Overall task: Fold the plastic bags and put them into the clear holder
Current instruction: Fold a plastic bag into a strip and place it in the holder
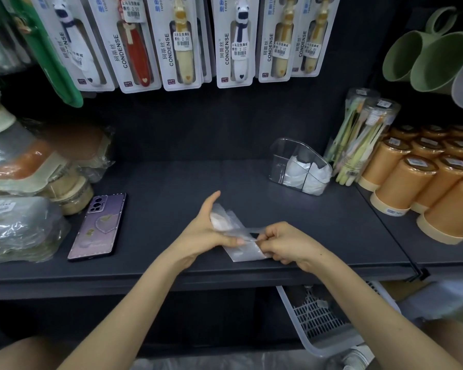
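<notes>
Step in hand: folding; a thin translucent plastic bag (242,248) lies at the front edge of the dark grey shelf (171,182); left hand (207,231) grips its upper part, thumb raised; right hand (281,243) pinches the lower flap — both fingers curled on film. The clear plastic holder (278,153), well apart at right, already holds white folded bags; next — crease tighter, then carry across.

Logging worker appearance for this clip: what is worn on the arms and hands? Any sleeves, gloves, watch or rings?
Nothing is worn. The left hand and right hand are bare, with no gloves or visible rings. The left forearm and right forearm are uncovered to the frame's edge, with no sleeve, watch or bracelet in view.
</notes>
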